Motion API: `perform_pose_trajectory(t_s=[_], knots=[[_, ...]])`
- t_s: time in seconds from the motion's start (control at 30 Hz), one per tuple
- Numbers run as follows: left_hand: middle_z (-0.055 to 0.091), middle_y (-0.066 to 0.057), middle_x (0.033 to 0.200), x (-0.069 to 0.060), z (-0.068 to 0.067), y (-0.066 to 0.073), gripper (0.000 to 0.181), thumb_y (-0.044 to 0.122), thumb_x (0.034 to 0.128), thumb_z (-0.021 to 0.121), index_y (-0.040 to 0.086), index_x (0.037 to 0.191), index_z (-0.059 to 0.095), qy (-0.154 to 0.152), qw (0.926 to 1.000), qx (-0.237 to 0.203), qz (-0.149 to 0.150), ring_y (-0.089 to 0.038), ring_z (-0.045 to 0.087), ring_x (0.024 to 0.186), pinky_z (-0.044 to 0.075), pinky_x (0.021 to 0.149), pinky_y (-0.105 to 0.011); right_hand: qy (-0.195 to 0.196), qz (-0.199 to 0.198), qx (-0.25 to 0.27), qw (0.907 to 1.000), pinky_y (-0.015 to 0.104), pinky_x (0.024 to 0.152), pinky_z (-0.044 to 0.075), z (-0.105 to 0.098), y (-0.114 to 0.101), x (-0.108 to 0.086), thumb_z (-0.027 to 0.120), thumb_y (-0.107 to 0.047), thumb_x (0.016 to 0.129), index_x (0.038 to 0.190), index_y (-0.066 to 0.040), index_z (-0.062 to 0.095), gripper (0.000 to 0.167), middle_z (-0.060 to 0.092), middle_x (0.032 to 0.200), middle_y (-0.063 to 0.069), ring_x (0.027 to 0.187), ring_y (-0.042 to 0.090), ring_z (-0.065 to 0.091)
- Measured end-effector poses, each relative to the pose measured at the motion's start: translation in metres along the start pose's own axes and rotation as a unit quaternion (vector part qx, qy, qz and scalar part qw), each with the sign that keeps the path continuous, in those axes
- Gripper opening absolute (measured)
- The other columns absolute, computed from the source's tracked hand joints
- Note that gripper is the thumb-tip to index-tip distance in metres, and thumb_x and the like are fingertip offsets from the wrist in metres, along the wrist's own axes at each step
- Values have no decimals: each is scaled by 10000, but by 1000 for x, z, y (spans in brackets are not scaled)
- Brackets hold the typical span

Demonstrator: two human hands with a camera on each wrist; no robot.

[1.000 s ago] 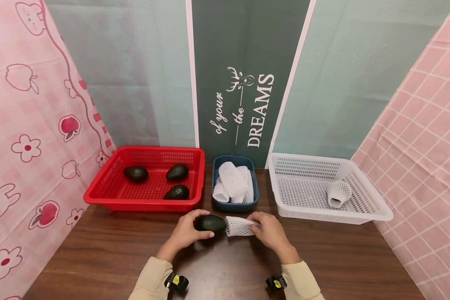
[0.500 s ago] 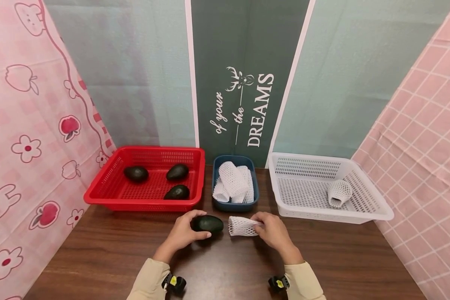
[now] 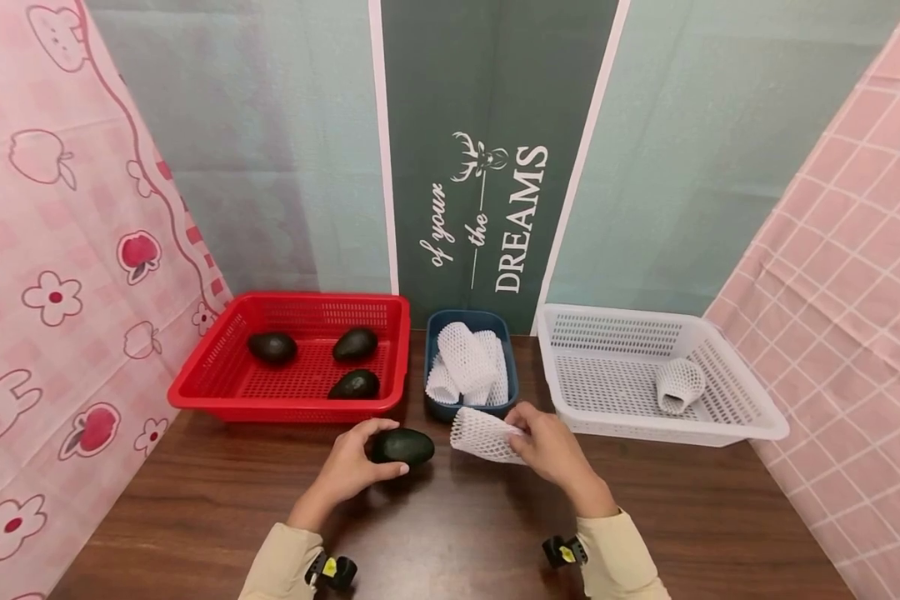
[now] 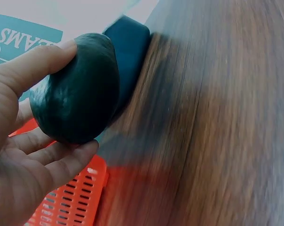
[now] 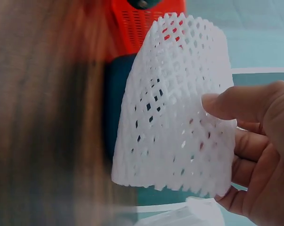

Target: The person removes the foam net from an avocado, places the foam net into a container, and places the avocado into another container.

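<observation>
My left hand [image 3: 350, 467] grips a dark green avocado [image 3: 403, 447] over the table, thumb on one side and fingers on the other. In the left wrist view the avocado [image 4: 80, 89] fills the grasp. My right hand [image 3: 553, 450] pinches a white foam net sleeve [image 3: 486, 436] by its right end, and the sleeve's other end points toward the avocado with a gap between them. Seen from the right wrist, the foam net sleeve [image 5: 179, 108] looks flattened, with the thumb pressing its face.
A red basket [image 3: 288, 408] at the back left holds 3 avocados. Behind the hands stands a blue bin [image 3: 510, 367] with several foam net sleeves [image 3: 465, 358]. The white basket [image 3: 645, 429] at the back right holds one netted item [image 3: 680, 385], its contents unclear.
My left hand has drawn the avocado leftward, away from the sleeve. The right hand has moved slightly, tilting the sleeve so its left end is higher.
</observation>
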State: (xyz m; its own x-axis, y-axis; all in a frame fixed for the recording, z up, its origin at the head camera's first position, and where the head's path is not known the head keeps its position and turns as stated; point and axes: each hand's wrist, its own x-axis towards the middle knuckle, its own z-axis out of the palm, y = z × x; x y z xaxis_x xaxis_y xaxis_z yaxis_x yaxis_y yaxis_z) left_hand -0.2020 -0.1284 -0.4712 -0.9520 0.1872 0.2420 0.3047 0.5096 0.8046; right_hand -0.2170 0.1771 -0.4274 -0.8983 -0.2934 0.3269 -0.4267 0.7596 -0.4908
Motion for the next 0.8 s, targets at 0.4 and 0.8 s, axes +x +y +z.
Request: perform_pose_trajectory(t_s=[0.4, 0.8], knots=[[625, 8, 1077, -11, -21, -8, 568, 219, 622, 870, 87, 1120, 632, 180, 9997, 98, -114, -161, 587, 886, 483, 763, -331, 206, -282, 395, 9986, 279, 533, 383, -22, -6, 25, 763, -59, 749, 853, -53, 643, 159, 464, 684, -15, 615, 136, 429], [613, -14, 1109, -18, -34, -12, 563, 234, 640, 864, 98, 1131, 625, 230, 9984, 98, -508, -196, 584, 953, 473, 810, -385, 267, 352, 1266, 9910, 296, 572, 460, -23, -13, 62, 736, -96, 789, 965, 5, 649, 221, 599, 718, 30, 631, 172, 526]])
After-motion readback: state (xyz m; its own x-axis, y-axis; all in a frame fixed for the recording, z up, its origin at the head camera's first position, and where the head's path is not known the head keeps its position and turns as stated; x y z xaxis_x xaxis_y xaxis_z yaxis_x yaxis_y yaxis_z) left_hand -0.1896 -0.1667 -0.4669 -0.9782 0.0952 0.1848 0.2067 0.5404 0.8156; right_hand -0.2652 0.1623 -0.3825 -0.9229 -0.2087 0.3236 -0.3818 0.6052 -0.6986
